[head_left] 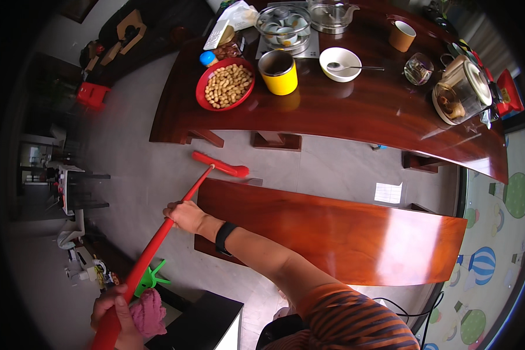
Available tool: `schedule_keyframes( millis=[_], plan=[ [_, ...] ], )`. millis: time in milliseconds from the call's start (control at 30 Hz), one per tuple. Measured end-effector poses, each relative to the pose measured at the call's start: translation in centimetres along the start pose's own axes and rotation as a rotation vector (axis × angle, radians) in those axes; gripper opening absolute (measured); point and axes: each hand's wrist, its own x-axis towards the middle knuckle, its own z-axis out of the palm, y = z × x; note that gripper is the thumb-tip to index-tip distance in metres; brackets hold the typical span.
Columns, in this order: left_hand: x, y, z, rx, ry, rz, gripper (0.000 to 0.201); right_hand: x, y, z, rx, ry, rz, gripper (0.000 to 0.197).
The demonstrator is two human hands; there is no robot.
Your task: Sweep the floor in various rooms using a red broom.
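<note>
A red broom slants across the left of the head view, and both my hands are wrapped round its red handle (pixel 151 248). My right hand (pixel 184 216), with a black band on the wrist, grips it lower down, towards the head. Nearer to me, my left hand (pixel 115 318) holds the thick upper part. The broom head (pixel 220 165) is on the grey floor between the long table and the wooden bench (pixel 332 233), just off the bench's left end. A pink cloth (pixel 149 313) shows beside my left hand; whether they touch I cannot tell.
The dark red table (pixel 356 108) bears a bowl of peanuts (pixel 227 86), a yellow cup (pixel 279 73), a white bowl (pixel 339 64) and a glass kettle (pixel 458 96). A green stool (pixel 149 279) and black cabinet (pixel 201 321) stand near me. White paper (pixel 388 193) lies on the floor.
</note>
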Motion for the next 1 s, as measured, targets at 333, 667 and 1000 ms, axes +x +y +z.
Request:
schedule_keyframes(
  millis=[333,667,1000],
  plan=[
    [-12.2,-3.6,-18.5,0.017,0.524,0.118,0.022,2.4,-21.2,17.6,0.047,-0.046,-0.248,0.021],
    [-24.6,-34.9,-41.8,0.042,0.642,-0.105,0.031,2.1,-39.0,41.3,0.587,-0.090,-0.036,0.017],
    [-39.8,-58.3,-24.2,-0.080,0.217,-0.780,0.033,-12.9,-45.3,59.2,1.018,-0.224,0.466,0.028]
  ],
)
